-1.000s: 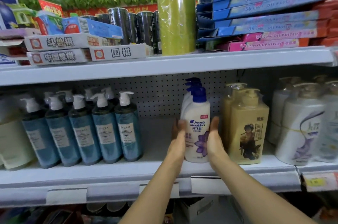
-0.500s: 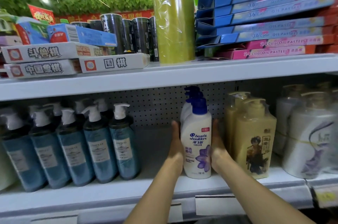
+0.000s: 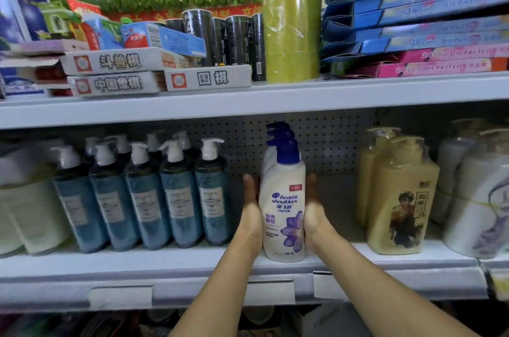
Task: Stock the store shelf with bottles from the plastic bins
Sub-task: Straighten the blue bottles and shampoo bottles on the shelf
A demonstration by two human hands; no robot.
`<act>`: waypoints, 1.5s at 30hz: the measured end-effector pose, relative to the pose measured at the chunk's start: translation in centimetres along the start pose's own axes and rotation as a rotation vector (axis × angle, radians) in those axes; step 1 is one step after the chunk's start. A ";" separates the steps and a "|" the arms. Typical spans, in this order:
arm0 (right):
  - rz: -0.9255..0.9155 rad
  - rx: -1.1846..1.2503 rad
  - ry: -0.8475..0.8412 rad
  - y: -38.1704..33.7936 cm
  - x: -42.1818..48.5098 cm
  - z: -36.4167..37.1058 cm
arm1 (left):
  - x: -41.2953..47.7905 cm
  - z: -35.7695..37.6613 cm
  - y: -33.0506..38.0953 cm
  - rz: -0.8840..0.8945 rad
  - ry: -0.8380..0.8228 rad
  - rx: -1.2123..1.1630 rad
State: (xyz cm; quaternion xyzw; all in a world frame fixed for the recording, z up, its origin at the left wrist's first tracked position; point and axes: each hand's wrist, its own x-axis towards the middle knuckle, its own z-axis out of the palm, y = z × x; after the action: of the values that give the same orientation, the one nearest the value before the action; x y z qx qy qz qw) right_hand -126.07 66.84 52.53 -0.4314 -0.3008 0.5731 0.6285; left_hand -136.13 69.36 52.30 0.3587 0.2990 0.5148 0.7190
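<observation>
Since a second ago the white shampoo bottle [image 3: 283,199] and the row behind it have slid leftward in the frame, so the gap to the yellow bottles [image 3: 399,199] at right is wider. It stands upright at the centre of the frame, near the front edge of the lower shelf [image 3: 192,262], with more blue pump tops [image 3: 278,133] lined up behind it (how many bottles stand there is not clear). The left hand [image 3: 252,212] lies flat against the bottle's left side and the right hand [image 3: 314,210] against its right side, fingers of both straight and pointing toward the pegboard back [image 3: 325,138], pressing the row between them. Left of centre stands a group of dark blue pump bottles [image 3: 179,199], apart from the left hand. On the upper shelf lie board game boxes [image 3: 115,61] at upper left, black cans [image 3: 234,39], a tall yellow-green roll [image 3: 292,20] at top centre and stacked oil pastel boxes [image 3: 427,6] at upper right.
</observation>
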 end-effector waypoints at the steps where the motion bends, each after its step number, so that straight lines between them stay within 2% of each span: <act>1: -0.003 -0.002 -0.004 0.1 -0.1 0.3 | 0.0 -0.2 0.1 -0.001 0.001 -0.025; 4: -0.011 -0.023 -0.006 0.4 -0.1 0.8 | -0.3 -0.4 0.5 -0.022 -0.009 -0.069; 9: -0.028 0.008 -0.015 0.5 -0.7 1.2 | -0.5 -0.9 0.1 0.012 0.030 0.032; 15: -0.070 -0.209 0.117 2.2 -1.5 0.9 | -0.3 -2.2 -1.5 0.090 0.153 0.341; 17: -0.072 -0.224 0.143 2.3 -1.8 1.0 | -0.7 -2.2 -1.8 0.152 0.135 0.389; 20: -0.082 -0.219 0.166 2.2 -2.0 1.2 | -1.8 -1.8 -1.6 0.302 0.086 0.379; 25: -0.065 -0.253 0.172 2.0 -1.9 1.2 | -2.2 -1.4 -1.6 0.317 0.070 0.376; 30: -0.098 -0.396 0.139 1.6 -2.6 0.6 | -3.2 -1.0 -1.4 0.381 0.115 0.405; 35: -0.270 -0.511 0.024 1.0 -5.0 -1.6 | -5.0 0.4 -1.8 0.455 0.209 0.413; 39: -0.449 -0.591 0.007 -0.3 -7.4 -4.5 | -6.3 2.2 -4.2 0.758 0.392 0.500; 42: -0.608 -0.635 0.053 -1.2 -8.4 -6.8 | -7.1 4.5 -6.1 1.026 0.324 0.584; 45: -0.786 -0.675 0.113 -2.4 -8.9 -9.6 | -7.9 8.3 -7.6 1.088 0.192 0.630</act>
State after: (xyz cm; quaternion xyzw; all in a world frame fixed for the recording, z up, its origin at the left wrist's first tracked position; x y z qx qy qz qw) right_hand -118.03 56.29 51.41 -0.4949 -0.5737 0.1406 0.6373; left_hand -127.76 58.43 51.20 0.6057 0.2742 0.7238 0.1844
